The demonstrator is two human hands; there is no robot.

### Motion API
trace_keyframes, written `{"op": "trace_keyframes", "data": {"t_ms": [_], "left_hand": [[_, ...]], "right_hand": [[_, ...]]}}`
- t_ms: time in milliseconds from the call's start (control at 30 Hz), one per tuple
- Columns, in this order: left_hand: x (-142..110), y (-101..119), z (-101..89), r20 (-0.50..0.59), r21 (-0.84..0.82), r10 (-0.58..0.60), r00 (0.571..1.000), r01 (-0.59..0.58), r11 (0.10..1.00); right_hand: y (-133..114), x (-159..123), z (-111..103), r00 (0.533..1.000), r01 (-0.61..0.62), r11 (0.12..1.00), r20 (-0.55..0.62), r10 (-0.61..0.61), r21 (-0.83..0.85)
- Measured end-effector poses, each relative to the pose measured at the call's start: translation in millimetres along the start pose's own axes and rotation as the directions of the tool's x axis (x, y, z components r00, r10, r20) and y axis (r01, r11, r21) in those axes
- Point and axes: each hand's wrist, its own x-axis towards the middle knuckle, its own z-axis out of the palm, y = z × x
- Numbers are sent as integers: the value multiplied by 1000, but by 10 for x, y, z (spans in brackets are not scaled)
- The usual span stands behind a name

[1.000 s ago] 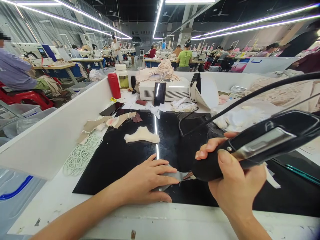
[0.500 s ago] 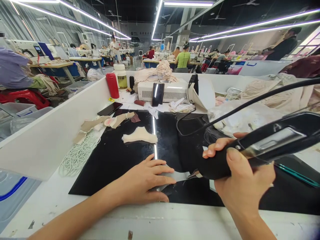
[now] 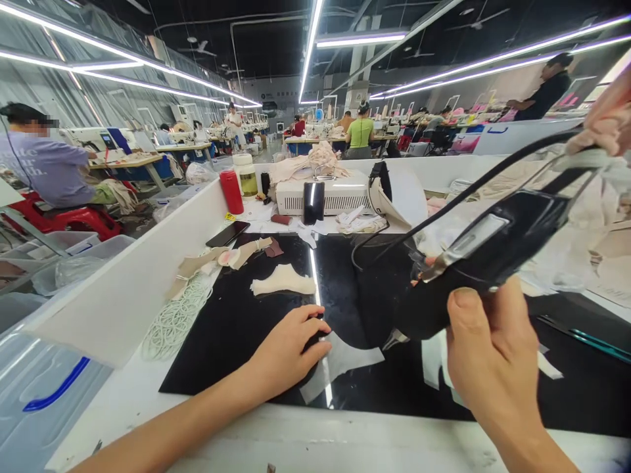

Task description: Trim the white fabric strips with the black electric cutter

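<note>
My left hand [image 3: 288, 348] lies on the black work mat [image 3: 231, 328] with fingers stretched, its fingertips at the left edge of a pale translucent fabric piece [image 3: 345, 361]. My right hand [image 3: 493, 355] grips a black corded hand tool [image 3: 473, 263] by its handle. The tool is lifted, and its metal tip [image 3: 392, 339] hovers just right of the fabric piece. A black cable [image 3: 473, 190] runs from the tool up to the right.
A cream fabric cutout [image 3: 283, 282] lies farther back on the mat. White elastic loops [image 3: 172, 318] and beige strips [image 3: 197, 264] sit at the left. A phone [image 3: 227, 233], a red bottle [image 3: 231, 192], a white machine [image 3: 335, 190] and fabric heaps [image 3: 566, 217] line the back. Other people work beyond.
My right hand has raised and tilted the tool, lifting its tip off the fabric piece. My left hand has drawn back left, uncovering the piece. The view has tilted up a little.
</note>
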Motion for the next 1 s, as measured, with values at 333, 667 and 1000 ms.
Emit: {"op": "trace_keyframes", "data": {"t_ms": [333,667,1000], "left_hand": [[39,66,0,-31,-172,-77,997,70,983],[49,79,-281,55,-388,-180,982,187,903],[215,-155,-633,-79,-582,-289,954,191,790]], "right_hand": [[223,-156,-51,934,319,914,-80,-348,-252],[534,-377,349,750,323,944,627,-211,-69],[411,-25,976,789,36,999,614,-21,-12]]}}
